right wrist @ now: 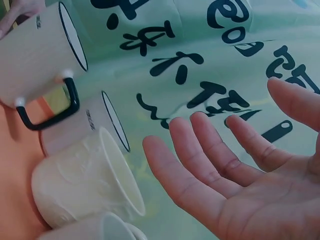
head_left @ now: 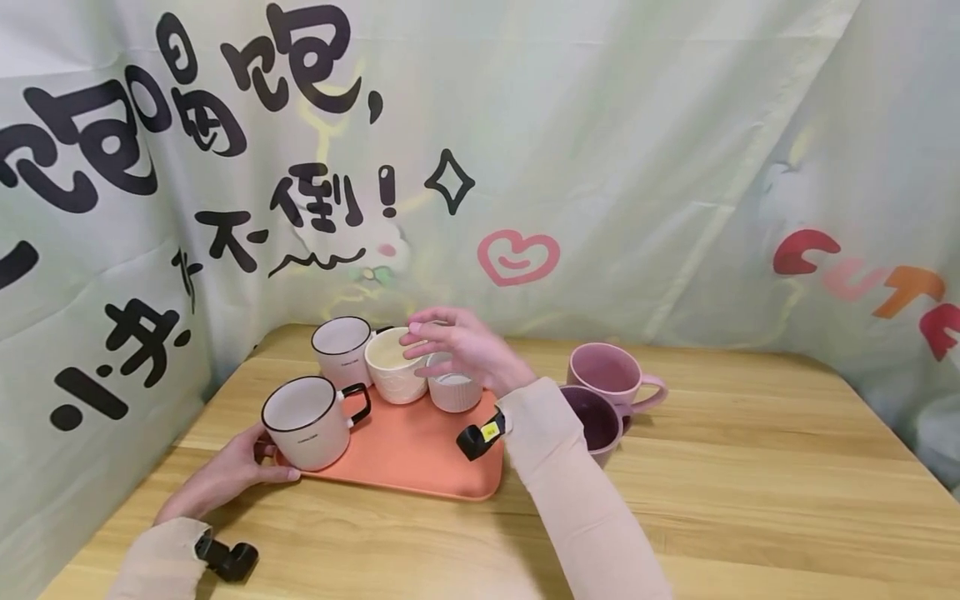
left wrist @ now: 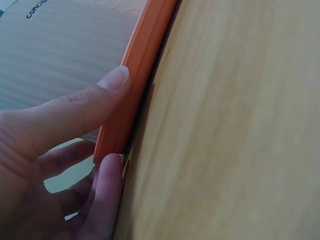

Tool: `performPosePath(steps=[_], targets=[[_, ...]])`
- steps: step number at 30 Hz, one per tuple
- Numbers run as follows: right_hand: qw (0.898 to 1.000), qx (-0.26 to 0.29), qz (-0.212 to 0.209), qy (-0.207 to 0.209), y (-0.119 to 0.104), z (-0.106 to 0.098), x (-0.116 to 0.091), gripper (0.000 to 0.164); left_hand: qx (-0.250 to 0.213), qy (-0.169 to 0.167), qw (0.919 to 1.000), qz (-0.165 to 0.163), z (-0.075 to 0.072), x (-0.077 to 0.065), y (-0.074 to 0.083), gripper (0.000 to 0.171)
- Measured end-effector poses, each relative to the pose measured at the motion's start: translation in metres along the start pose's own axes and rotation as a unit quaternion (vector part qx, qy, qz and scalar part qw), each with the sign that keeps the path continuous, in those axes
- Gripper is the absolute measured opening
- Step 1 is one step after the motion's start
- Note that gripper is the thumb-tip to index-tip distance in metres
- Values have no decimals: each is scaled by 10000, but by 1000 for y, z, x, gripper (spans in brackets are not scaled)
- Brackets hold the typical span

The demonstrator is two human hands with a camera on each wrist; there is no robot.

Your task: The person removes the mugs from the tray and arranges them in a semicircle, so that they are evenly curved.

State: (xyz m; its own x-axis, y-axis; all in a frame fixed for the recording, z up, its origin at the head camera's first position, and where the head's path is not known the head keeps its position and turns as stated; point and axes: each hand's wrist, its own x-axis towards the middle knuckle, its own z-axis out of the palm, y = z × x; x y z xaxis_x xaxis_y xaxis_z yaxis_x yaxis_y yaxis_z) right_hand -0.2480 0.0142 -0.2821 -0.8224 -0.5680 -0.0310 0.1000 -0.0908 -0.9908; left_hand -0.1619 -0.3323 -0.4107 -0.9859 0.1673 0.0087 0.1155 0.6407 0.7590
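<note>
At the front left corner of an orange tray (head_left: 412, 458), my left hand (head_left: 236, 471) pinches the rim, thumb on top and fingers curled beneath, as the left wrist view shows. Right beside it on the tray stands a white mug (head_left: 303, 425) with a black rim and handle. A similar black-rimmed mug (head_left: 341, 346) is behind it. Next to that are a cream embossed cup (head_left: 397, 383) and a small white ribbed cup (head_left: 455, 396). Over these two cups hovers my right hand (head_left: 480, 350), holding nothing, its fingers spread apart in the right wrist view.
To the right of the tray, a pink mug (head_left: 603, 371) and a dark purple-lined mug (head_left: 592, 425) stand close together on the wooden table (head_left: 720, 483). My right forearm partly covers the purple one. A printed curtain (head_left: 600, 167) hangs behind and to the left.
</note>
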Motion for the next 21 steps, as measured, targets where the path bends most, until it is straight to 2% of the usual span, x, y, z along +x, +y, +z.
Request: performPosePath(steps=[7,15,21], targets=[[9999,35,26,-94,11,7,4,26,-33,-8,9999,-96,1,1,1,66],[9996,-50,-84,-279,19,13,7,38,-11,-29,9996,-268,-1,2,4,71],[9992,254,104,-278,30,20,11,39,-87,-31,9999,-139,-1,1,2,65]])
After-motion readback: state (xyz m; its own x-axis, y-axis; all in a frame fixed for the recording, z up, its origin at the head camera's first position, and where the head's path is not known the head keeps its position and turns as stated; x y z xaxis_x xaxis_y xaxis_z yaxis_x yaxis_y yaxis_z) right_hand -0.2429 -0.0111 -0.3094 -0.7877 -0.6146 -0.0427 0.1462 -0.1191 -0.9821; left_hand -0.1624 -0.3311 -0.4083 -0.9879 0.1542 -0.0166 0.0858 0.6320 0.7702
